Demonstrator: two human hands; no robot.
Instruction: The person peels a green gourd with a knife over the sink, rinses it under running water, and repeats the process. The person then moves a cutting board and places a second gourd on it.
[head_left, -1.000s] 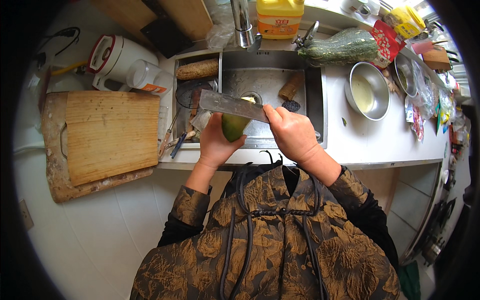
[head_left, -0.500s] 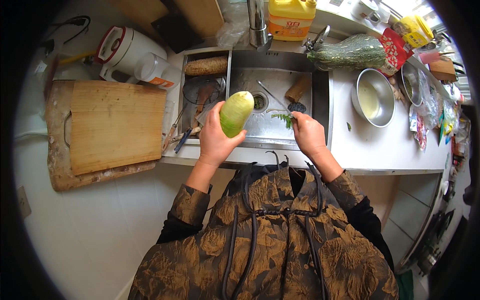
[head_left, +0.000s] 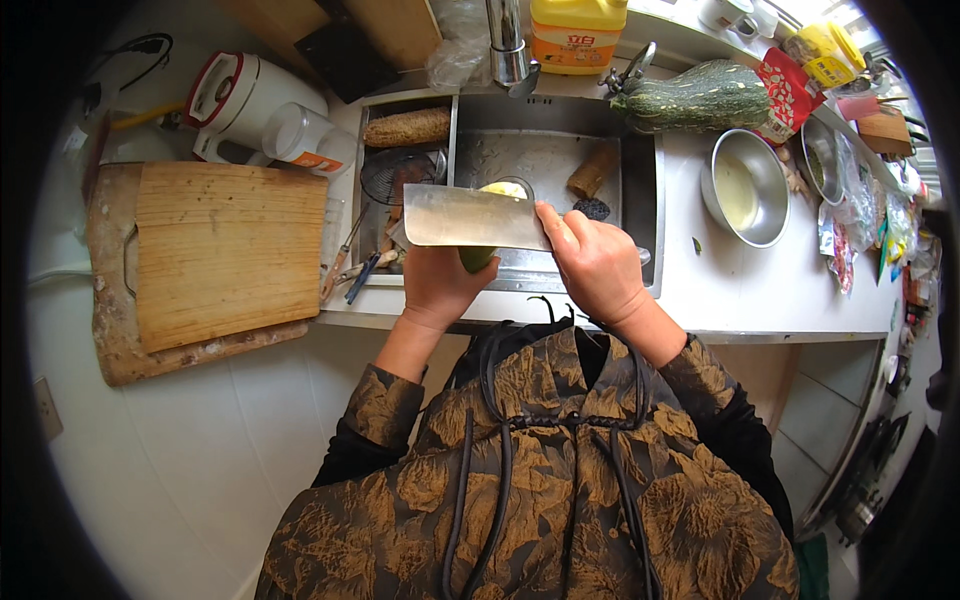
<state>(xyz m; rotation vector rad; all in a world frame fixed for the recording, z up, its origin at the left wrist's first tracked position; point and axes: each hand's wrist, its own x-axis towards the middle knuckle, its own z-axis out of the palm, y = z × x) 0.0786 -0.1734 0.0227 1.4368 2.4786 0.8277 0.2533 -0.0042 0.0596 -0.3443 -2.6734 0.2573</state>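
Observation:
My left hand (head_left: 438, 283) is wrapped round a pale green radish (head_left: 479, 260) above the front of the sink. Gripped in my right hand (head_left: 603, 265) is a cleaver (head_left: 470, 217), its broad blade turned flat to view. The blade lies across the line of sight to the radish and covers its middle. Only the radish's pale top and a green lower part show past the steel; whether the edge touches it I cannot tell. Most of my left fingers are hidden behind the blade. The cleaver's handle is mostly inside my right fist.
The steel sink (head_left: 655, 165) holds a brown root piece (head_left: 594, 172) and a dark scrubber (head_left: 592, 208). A strainer (head_left: 385, 178) sits in its left compartment. Cutting boards (head_left: 230, 255) lie left; a metal bowl (head_left: 746, 190) and a large green squash (head_left: 690, 97) are right.
The cleaver has swung up and left, from edge-on over the sink to broadside across the radish. My right hand has come closer to my left. The leafy scrap by it no longer shows.

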